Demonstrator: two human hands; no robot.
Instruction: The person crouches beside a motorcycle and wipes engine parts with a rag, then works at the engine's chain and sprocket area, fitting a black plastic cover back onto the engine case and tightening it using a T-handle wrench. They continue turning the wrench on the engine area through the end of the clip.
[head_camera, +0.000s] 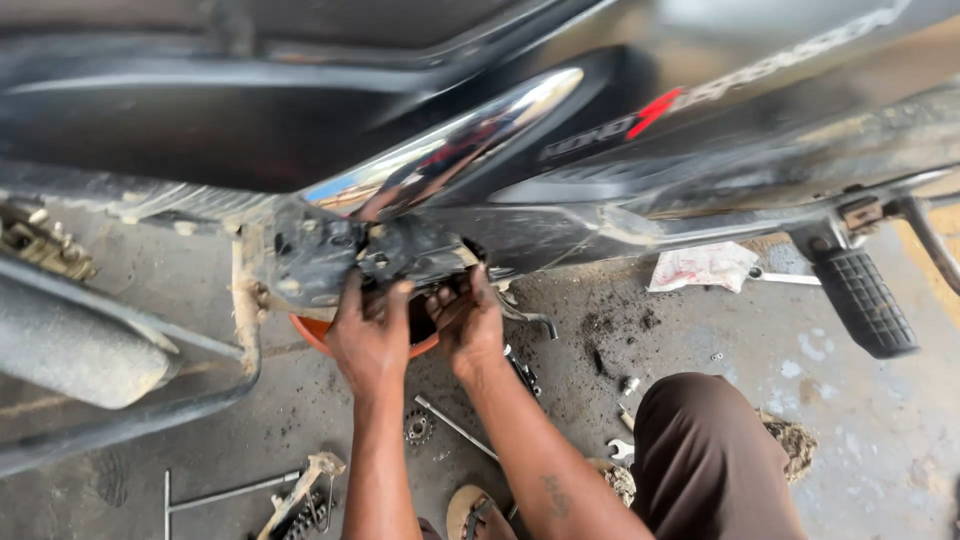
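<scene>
Both my hands reach under a black motorcycle (300, 130) at its greasy engine block (350, 255). My left hand (368, 335) presses against the underside of the block, fingers curled up onto it. My right hand (468, 325) sits just beside it, fingers closed on a dark part at the block's lower edge; what exactly it grips is hidden. An orange bowl (312, 332) lies on the floor right under the hands, mostly covered by them.
On the oily concrete floor lie a small sprocket (417, 428), a long metal rod (455, 427), a wrench (620, 450) and a chain piece (300, 505). A footpeg (865, 300) sticks out at right, a stained rag (703, 267) behind it. My knee (705, 455) is at lower right.
</scene>
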